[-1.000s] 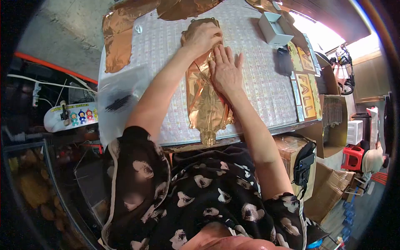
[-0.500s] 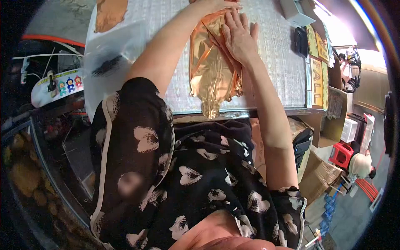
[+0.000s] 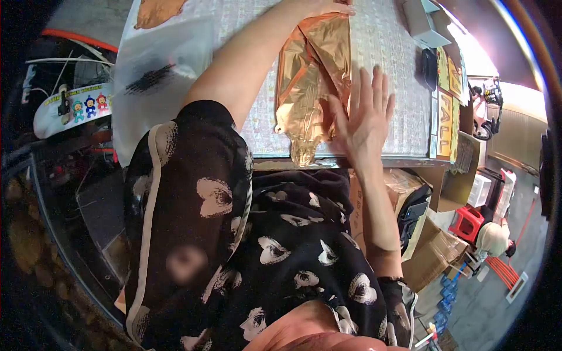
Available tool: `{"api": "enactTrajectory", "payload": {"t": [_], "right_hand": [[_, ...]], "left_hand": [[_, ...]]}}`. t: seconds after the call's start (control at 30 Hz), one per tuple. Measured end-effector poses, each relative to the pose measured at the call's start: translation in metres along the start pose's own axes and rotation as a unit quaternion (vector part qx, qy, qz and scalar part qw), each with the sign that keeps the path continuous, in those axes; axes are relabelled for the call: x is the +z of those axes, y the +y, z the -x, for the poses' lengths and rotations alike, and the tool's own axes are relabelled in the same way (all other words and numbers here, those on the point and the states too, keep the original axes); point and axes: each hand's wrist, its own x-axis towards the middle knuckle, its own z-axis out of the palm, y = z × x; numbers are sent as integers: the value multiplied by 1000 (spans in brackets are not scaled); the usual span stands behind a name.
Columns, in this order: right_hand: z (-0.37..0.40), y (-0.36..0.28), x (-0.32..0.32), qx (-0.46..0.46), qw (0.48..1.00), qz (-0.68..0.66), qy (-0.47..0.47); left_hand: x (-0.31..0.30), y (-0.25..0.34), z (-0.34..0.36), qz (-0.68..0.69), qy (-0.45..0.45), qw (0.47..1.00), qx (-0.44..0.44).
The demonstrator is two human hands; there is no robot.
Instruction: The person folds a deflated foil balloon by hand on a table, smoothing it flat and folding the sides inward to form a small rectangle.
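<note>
A flat, folded rose-gold foil balloon [image 3: 313, 76] lies lengthwise on the worktable [image 3: 246, 131], its narrow end hanging at the front edge. My left hand [image 3: 328, 7] rests across its far end at the top of the view; it is partly cut off, with the visible fingers stretched over the foil. Beside the balloon's right edge is my right hand [image 3: 367, 114], open with the fingers spread and nothing in it. Its thumb is close to the foil; whether it touches cannot be made out.
Another piece of copper-coloured foil [image 3: 158, 13] lies at the far left, near a clear plastic sheet [image 3: 132, 108]. On the right are a white box [image 3: 427, 23], a black object [image 3: 429, 68] and printed packets [image 3: 445, 120]. Cardboard boxes [image 3: 436, 251] and a red stool [image 3: 467, 223] stand beyond.
My right hand has moved off the balloon's upper part, toward me and to the right, its fingers spreading. My left hand stays at the far end. The whole view has shifted slightly.
</note>
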Motion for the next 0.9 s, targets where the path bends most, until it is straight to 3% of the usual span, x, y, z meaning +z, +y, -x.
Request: {"api": "enactTrajectory", "payload": {"t": [0.07,0.33,0.53,0.9], "right_hand": [[12,-2,9,33,993,108,-28],[13,3,28,1,990,117,-75],[12,-1,26,-11,994,68,-80],[14,-1,21,-30,990,106,-85]], "left_hand": [[2,0,0,8,-3,1000,-6],[6,-4,-1,-6,26,999,43],[0,-1,-4,11,3,999,52],[-3,1,-3,22,4,998,54]]}}
